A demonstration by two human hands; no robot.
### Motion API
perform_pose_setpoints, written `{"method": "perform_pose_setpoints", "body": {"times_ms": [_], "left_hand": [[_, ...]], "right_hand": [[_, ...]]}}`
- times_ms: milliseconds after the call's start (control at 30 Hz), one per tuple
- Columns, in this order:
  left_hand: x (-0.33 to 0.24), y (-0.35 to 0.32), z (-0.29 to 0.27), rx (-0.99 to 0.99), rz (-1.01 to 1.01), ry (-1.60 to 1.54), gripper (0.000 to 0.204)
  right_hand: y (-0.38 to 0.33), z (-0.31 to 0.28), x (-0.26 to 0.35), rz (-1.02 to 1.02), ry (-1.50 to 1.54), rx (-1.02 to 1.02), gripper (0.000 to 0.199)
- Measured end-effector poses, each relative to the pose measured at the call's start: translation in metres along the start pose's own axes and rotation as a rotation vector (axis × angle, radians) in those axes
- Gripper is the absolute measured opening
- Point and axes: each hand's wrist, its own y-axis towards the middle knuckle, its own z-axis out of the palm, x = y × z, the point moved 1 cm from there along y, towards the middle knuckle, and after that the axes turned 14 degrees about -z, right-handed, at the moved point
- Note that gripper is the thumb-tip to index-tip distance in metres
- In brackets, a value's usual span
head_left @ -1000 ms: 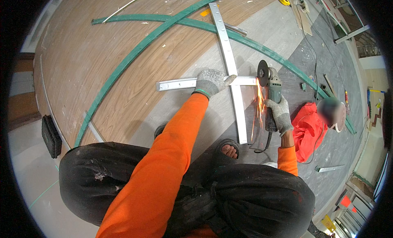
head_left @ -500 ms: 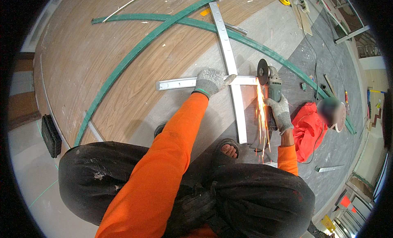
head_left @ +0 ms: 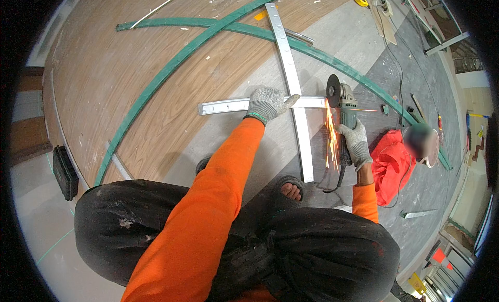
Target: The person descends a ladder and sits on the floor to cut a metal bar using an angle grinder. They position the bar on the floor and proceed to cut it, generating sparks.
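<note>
My left hand [head_left: 267,104], in a grey knit glove, presses down on a silvery metal channel [head_left: 222,106] with its fingers wrapped over it and its thumb pointing right. That channel lies crosswise over a longer silvery channel [head_left: 303,143] on the floor. At the crosswise channel's right end, an angle grinder [head_left: 349,112] stands upright with its dark disc [head_left: 333,91] against the metal. Orange sparks [head_left: 331,133] stream from the contact toward me. My gloved right hand [head_left: 356,143] is closed round the grinder's body. The exact cut is hidden by glare.
Two long green strips [head_left: 171,68] cross beyond the channels. Right of the grinder lie red cloth [head_left: 391,169], a blurred round object [head_left: 419,141] and a cord [head_left: 401,76]. A metal offcut [head_left: 419,213] is at lower right. My sandalled foot [head_left: 291,190] is close to the long channel.
The spark stream has become shorter, and a thin streak now flies right past the grinder. Both hands and the channels stay nearly where they were.
</note>
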Motion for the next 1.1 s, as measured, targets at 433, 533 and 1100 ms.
{"method": "perform_pose_setpoints", "body": {"times_ms": [433, 533, 1100], "left_hand": [[0.000, -0.002, -0.004, 0.015, -0.010, -0.015, 0.080], [0.002, -0.001, 0.000, -0.008, -0.018, -0.009, 0.080], [0.007, 0.005, 0.012, -0.035, -0.021, 0.004, 0.086]], "right_hand": [[-0.007, 0.001, 0.010, 0.058, 0.012, 0.011, 0.044], [-0.010, -0.001, 0.010, 0.045, 0.064, 0.042, 0.043], [-0.013, -0.003, -0.003, 0.045, 0.071, 0.023, 0.049]]}}
